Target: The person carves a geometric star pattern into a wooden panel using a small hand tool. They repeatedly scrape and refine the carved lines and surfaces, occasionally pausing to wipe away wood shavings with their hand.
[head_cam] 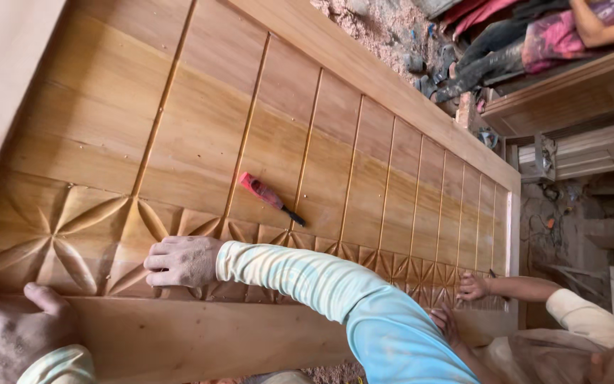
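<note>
Pressed flat at the lower left corner of the view, the left hand (1, 334) lies palm down on the plain outer rail of the wooden door (200, 135), fingers spread and gripping nothing. Further right, the right hand (179, 262) rests knuckles up on the carved band of the door, its fingers loosely curled against the leaf-shaped cuts and holding nothing; its arm in a pale blue-and-cream sleeve (335, 299) bends down toward the lower edge of the view.

One chisel (270, 198) with a red handle and a dark blade lies loose on the grooved panels near the door's middle, just above the carved band and apart from both hands. At the far end of the door, two hands of another person (472, 286) rest on the carved band and the rail beside it. No container shows anywhere on the door.
</note>
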